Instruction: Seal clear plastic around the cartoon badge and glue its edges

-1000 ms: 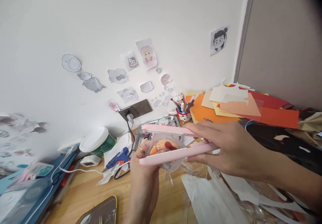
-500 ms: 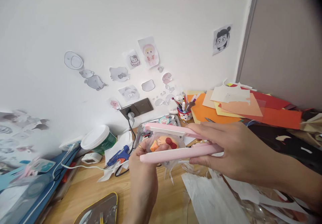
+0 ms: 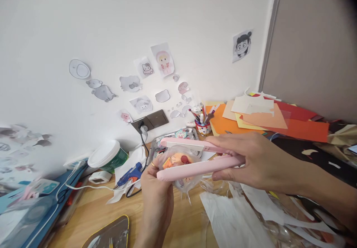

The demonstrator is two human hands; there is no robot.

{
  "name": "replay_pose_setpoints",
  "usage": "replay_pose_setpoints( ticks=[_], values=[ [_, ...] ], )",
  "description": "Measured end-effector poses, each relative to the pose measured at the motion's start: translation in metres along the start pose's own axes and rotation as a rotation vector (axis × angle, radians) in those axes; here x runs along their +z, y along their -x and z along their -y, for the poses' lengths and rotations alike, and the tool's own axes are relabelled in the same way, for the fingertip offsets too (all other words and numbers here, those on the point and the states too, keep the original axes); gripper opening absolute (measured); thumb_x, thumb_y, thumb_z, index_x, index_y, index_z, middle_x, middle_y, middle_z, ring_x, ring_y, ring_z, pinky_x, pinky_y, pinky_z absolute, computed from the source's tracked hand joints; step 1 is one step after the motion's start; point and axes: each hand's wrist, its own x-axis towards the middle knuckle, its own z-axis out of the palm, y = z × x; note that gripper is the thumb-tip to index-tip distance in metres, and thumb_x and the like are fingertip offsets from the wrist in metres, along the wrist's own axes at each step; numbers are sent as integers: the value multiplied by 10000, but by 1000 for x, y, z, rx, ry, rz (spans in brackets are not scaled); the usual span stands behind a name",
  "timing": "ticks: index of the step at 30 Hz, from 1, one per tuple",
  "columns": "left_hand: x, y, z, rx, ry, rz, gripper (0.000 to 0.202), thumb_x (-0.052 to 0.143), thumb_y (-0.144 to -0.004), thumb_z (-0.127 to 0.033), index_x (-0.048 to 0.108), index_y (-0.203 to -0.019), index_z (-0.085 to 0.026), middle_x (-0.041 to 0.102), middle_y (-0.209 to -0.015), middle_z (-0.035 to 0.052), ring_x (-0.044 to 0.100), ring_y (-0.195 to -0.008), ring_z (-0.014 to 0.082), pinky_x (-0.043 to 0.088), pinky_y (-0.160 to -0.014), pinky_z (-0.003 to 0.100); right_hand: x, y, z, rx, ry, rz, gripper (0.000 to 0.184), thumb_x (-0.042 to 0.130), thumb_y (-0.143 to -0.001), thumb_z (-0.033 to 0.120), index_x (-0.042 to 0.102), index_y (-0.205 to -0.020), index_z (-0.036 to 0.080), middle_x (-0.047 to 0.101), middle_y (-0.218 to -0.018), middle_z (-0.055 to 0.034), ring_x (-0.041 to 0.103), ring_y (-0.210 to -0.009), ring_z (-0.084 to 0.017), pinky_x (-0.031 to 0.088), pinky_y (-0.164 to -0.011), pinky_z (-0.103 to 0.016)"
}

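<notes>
My right hand (image 3: pixel 253 162) is wrapped round the handle end of a pink hair straightener (image 3: pixel 199 167), whose two arms stand apart. Between those arms sits an orange figure with a dark red bow (image 3: pixel 177 159), inside a clear plastic bag (image 3: pixel 192 184). My left hand (image 3: pixel 156 199), with a ring on one finger, grips the bag from the left. Its fingertips are partly hidden behind the lower arm of the straightener. Loose ends of the bag hang below.
Behind the hands lies a metal tray (image 3: pixel 192 132) of small items. A blue glue gun (image 3: pixel 131 173), a white-lidded tub (image 3: pixel 107 155) and a cable stand left. Coloured paper sheets (image 3: pixel 301 127) and a pen cup (image 3: pixel 203 128) are at the back right, plastic scraps (image 3: pixel 281 227) in front.
The straightener has shifted slightly around the bagged figure, and the bow is now more covered by its lower arm. Both hands keep their grip. The whole view has moved a little.
</notes>
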Motion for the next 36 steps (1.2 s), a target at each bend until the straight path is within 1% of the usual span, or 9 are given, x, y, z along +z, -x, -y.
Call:
replay_pose_setpoints(
  ticks=[5, 12, 15, 17, 21, 26, 30, 33, 36],
  values=[
    [5, 3, -2, -2, -52, -68, 237, 783, -471, -150, 696, -691, -126, 700, -607, 29, 611, -519, 108, 497, -494, 163, -1, 0, 6, -6, 55, -2, 281, 641, -743, 393, 593, -934, 193, 643, -722, 25, 534, -562, -126, 312, -471, -237],
    [-5, -2, 3, 28, -8, 49, 204, 778, -508, -133, 722, -704, -129, 727, -691, 45, 655, -625, 144, 530, -575, 183, 0, -1, 5, -32, 76, -18, 269, 589, -795, 360, 585, -995, 180, 642, -753, 6, 547, -593, -129, 327, -496, -235],
    [-7, -3, 4, 16, -4, 45, 203, 779, -543, -157, 726, -738, -138, 735, -734, 47, 663, -654, 150, 541, -596, 194, 2, -1, 5, -9, 94, -16, 273, 569, -809, 357, 581, -1024, 189, 639, -745, 9, 540, -591, -130, 322, -496, -235],
    [-7, -3, 4, 22, 1, 40, 214, 784, -542, -153, 727, -749, -146, 737, -736, 38, 663, -655, 140, 539, -602, 180, 2, -1, 5, 8, 99, -20, 260, 577, -804, 351, 591, -1008, 192, 638, -731, 13, 533, -581, -126, 316, -493, -234],
    [-7, -1, 4, 84, -12, 81, 202, 787, -557, -164, 729, -750, -167, 738, -730, 23, 664, -667, 124, 532, -629, 156, 1, -3, 8, 38, 87, -51, 248, 649, -746, 343, 611, -949, 206, 628, -684, 38, 516, -546, -113, 306, -487, -231],
    [-11, 1, 4, 135, -76, 108, 206, 777, -584, -158, 715, -778, -188, 732, -715, 11, 645, -606, 105, 515, -546, 140, 1, -2, 5, 50, 95, -88, 284, 684, -712, 337, 608, -962, 228, 646, -681, 57, 537, -542, -110, 306, -481, -229],
    [-11, 2, 4, 124, -80, 92, 198, 772, -593, -143, 709, -773, -196, 728, -709, -5, 638, -608, 94, 509, -542, 135, 3, 0, 2, -24, 157, -165, 282, 623, -774, 346, 608, -1020, 209, 688, -745, 25, 577, -569, -122, 320, -492, -241],
    [-9, 3, 4, 119, -67, 60, 188, 784, -572, -137, 708, -731, -202, 712, -647, -32, 616, -552, 70, 490, -499, 113, 5, 1, 0, -51, 199, -189, 280, 579, -811, 361, 609, -1041, 204, 699, -770, 5, 588, -586, -132, 327, -499, -250],
    [-7, 3, 5, 104, -69, 37, 224, 788, -565, -138, 707, -763, -205, 711, -649, -33, 622, -559, 74, 492, -504, 117, 6, 0, 0, -75, 226, -213, 245, 536, -845, 344, 616, -1030, 204, 703, -774, -5, 591, -602, -138, 337, -510, -252]
  ],
)
